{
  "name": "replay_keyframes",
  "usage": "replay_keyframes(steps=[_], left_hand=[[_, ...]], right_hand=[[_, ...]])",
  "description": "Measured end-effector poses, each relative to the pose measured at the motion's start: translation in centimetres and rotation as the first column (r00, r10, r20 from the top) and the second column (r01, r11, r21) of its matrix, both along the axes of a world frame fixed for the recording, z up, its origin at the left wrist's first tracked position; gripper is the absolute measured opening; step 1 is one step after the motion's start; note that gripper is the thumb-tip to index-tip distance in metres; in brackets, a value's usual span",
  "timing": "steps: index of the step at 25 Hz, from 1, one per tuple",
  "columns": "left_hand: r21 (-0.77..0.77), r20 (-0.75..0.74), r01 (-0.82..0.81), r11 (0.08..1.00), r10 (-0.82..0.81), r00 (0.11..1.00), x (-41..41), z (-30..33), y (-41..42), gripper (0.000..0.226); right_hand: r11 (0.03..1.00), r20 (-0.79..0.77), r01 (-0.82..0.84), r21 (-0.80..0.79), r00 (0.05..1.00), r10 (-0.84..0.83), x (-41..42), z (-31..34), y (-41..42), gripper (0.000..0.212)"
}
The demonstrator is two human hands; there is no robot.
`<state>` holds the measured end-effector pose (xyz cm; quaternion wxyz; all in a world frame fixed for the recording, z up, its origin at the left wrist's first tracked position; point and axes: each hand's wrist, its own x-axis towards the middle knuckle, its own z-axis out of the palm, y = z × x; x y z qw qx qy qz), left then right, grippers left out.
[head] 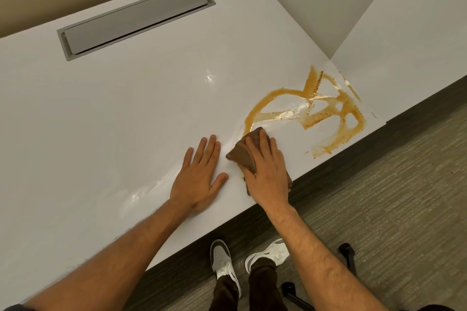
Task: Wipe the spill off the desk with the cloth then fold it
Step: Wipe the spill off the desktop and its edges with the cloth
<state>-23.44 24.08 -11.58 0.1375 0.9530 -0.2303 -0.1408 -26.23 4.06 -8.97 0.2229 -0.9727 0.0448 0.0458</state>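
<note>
both hands flat: right hand (265,171) presses cloth (243,156) beside spill (328,111).

The table (113,113) has a smooth, glossy white top that throws back bright glints of light, with faint wet-looking streaks near its front edge. Set into it is a matt grey hatch (135,20), plastic or painted metal, hard to tell which. The spill (326,111) is a shiny amber liquid with grainy flecks. The cloth (249,153) is soft, matt brown fabric. The floor (391,197) is rough, ribbed grey-green carpet.
</note>
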Motion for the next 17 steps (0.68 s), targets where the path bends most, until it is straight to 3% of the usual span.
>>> replay_keyframes(steps=[2,4,5,7,8,9,10,11,13,15,17], left_hand=[[-0.134,-0.085,0.004,0.991,-0.015,0.996,0.5,0.2,0.9,0.079],[-0.145,-0.075,0.026,0.989,-0.037,0.997,1.0,0.5,2.8,0.079],[-0.101,-0.039,0.039,0.994,-0.043,0.998,1.3,0.5,3.8,0.079],[-0.025,-0.016,0.042,0.999,-0.043,0.999,1.9,0.6,5.5,0.079],[0.001,-0.009,0.047,0.999,-0.047,0.999,2.0,0.5,6.0,0.079],[0.020,0.011,0.054,0.998,-0.054,0.998,1.9,0.3,6.1,0.079],[0.035,0.036,0.059,0.998,-0.060,0.998,1.8,0.0,6.1,0.080],[0.041,0.052,0.060,0.997,-0.062,0.997,1.7,-0.3,6.0,0.080],[0.038,0.067,0.059,0.998,-0.062,0.996,1.7,-0.6,6.0,0.080],[0.042,0.084,0.057,0.998,-0.060,0.995,1.6,-0.8,6.0,0.080],[0.045,0.080,0.050,0.998,-0.054,0.995,1.6,-0.7,5.9,0.081]], right_hand=[[0.985,-0.022,-0.173,-0.003,0.985,0.173,-0.8,-0.1,0.3,0.072],[0.959,-0.027,-0.235,0.157,0.970,0.242,-1.7,0.1,-0.1,0.067],[0.928,-0.027,-0.155,0.339,0.984,0.174,-2.0,0.6,-0.5,0.065],[0.727,-0.058,0.145,0.672,0.988,-0.144,-1.9,1.9,-1.3,0.065],[0.623,-0.074,0.253,0.740,0.952,-0.298,-1.6,2.4,-2.1,0.063],[0.592,-0.057,0.308,0.745,0.913,-0.403,-1.3,2.7,-2.8,0.062],[0.610,-0.042,0.343,0.715,0.891,-0.452,-0.9,2.7,-3.3,0.059],[0.688,-0.036,0.353,0.634,0.902,-0.430,-0.6,2.6,-3.7,0.057],[0.924,-0.050,0.292,0.247,0.956,-0.289,-0.5,1.4,-3.8,0.068],[0.974,-0.006,0.228,-0.004,0.974,-0.228,-0.7,0.0,-3.1,0.077],[0.967,0.073,0.256,0.000,0.964,-0.255,-0.1,-0.4,-2.3,0.072]])
